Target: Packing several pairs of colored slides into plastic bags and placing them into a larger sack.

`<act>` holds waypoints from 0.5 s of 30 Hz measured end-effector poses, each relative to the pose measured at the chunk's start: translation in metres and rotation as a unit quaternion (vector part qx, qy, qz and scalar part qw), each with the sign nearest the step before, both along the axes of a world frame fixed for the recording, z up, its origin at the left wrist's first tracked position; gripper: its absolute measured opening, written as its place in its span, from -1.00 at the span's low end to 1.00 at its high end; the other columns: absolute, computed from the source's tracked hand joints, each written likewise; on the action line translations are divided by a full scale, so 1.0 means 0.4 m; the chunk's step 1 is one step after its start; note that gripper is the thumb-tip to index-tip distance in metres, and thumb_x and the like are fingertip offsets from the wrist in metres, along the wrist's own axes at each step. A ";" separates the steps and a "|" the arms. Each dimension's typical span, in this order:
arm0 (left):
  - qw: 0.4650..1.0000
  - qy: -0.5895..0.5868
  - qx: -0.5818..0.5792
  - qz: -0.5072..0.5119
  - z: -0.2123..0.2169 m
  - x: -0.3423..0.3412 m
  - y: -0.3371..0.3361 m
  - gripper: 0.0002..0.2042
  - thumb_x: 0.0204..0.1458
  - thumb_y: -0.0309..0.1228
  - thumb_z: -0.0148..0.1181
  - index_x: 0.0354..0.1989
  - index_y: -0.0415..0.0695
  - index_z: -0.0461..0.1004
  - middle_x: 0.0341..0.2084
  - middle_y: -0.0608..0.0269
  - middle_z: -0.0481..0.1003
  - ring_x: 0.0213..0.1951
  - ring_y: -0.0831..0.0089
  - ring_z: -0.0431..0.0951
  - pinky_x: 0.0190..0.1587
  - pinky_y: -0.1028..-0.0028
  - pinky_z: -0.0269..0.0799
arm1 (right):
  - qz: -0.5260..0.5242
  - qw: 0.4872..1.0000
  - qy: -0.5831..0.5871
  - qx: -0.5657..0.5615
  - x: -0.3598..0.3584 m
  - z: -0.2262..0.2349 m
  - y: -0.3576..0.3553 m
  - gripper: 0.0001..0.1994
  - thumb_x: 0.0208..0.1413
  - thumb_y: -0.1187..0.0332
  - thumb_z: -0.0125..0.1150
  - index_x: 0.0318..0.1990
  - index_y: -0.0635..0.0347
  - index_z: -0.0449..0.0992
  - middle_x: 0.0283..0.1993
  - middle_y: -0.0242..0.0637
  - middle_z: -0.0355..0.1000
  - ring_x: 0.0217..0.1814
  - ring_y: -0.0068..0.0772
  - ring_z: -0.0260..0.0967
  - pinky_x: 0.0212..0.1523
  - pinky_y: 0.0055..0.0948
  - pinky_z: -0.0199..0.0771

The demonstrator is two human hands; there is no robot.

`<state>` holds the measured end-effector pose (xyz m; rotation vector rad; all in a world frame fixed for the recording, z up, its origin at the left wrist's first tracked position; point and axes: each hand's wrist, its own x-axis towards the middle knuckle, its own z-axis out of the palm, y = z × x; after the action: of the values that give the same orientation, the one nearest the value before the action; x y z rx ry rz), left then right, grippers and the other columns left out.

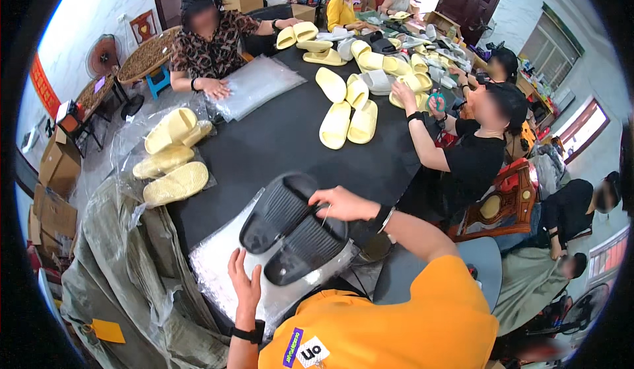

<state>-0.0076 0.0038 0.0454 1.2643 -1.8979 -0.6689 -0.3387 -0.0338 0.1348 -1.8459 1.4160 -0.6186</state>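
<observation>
A pair of black ribbed slide slippers (305, 249) is side by side above a stack of clear plastic bags (221, 263) at the near edge of the dark table. My right hand (345, 204) is closed on the slippers at their right side, fingers curled over the edge. A thin loop hangs by its fingertips. My left hand (244, 282) is open beside the slippers' near-left end, fingers apart and holding nothing. Whether the slippers touch the bags cannot be made out.
Pale yellow slippers (335, 126) lie mid-table, with mixed pairs piled behind. Bagged yellow slippers (175, 183) sit at the left edge, above a large grey-green sack (125, 263). Across, a person's hand rests on plastic bags (261, 86); a co-worker in black (472, 151) handles slippers at right.
</observation>
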 end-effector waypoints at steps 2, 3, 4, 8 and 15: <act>0.998 -0.049 0.014 0.028 -0.037 0.040 0.026 -0.53 -0.04 -0.43 0.13 0.09 -0.17 0.22 0.05 -0.10 0.21 0.10 0.02 0.17 0.13 0.17 0.05 | -0.046 0.998 0.026 -0.039 -0.065 0.044 -0.034 -0.65 -0.15 0.38 0.20 -0.12 0.20 0.40 -0.24 -0.12 0.47 -0.19 -0.21 0.45 -0.15 -0.35 0.41; 0.996 -0.076 0.028 0.039 -0.066 0.062 0.045 -0.54 -0.04 -0.42 0.13 0.08 -0.18 0.23 0.04 -0.10 0.22 0.08 0.00 0.19 0.12 0.17 0.07 | -0.077 0.995 0.034 -0.053 -0.099 0.075 -0.051 -0.65 -0.15 0.38 0.21 -0.12 0.20 0.40 -0.24 -0.14 0.47 -0.20 -0.23 0.45 -0.16 -0.35 0.41; 0.993 -0.098 0.051 0.040 -0.098 0.080 0.066 -0.56 -0.04 -0.43 0.13 0.06 -0.18 0.25 0.02 -0.11 0.23 0.07 0.00 0.20 0.10 0.16 0.08 | -0.139 0.990 0.017 -0.033 -0.138 0.095 -0.075 -0.64 -0.15 0.40 0.21 -0.12 0.21 0.40 -0.22 -0.15 0.46 -0.17 -0.27 0.43 -0.12 -0.38 0.39; 0.985 -0.156 0.069 -0.010 -0.193 0.090 0.133 -0.62 -0.10 -0.42 0.15 -0.04 -0.13 0.34 -0.03 -0.04 0.27 0.03 0.04 0.23 0.03 0.17 0.13 | -0.315 0.922 -0.139 -0.179 -0.359 0.061 -0.173 -0.28 -0.16 0.49 0.24 0.20 0.23 0.03 0.16 -0.04 0.13 0.19 -0.27 0.10 0.12 -0.42 0.16; 0.981 -0.185 0.060 -0.020 -0.192 0.077 0.139 -0.69 -0.13 -0.40 0.14 -0.14 -0.09 0.41 -0.08 0.08 0.32 0.00 0.11 0.24 0.00 0.21 0.15 | -0.179 0.981 -0.066 -0.032 -0.157 -0.007 -0.133 -0.21 -0.14 0.40 0.22 0.26 0.30 -0.07 0.34 0.02 -0.15 0.40 -0.17 -0.26 0.32 -0.37 -0.22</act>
<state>0.0233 0.0594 -0.0316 1.5132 -2.2161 -0.6064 -0.4015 -0.0871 0.1322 -1.5738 1.6670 -0.9565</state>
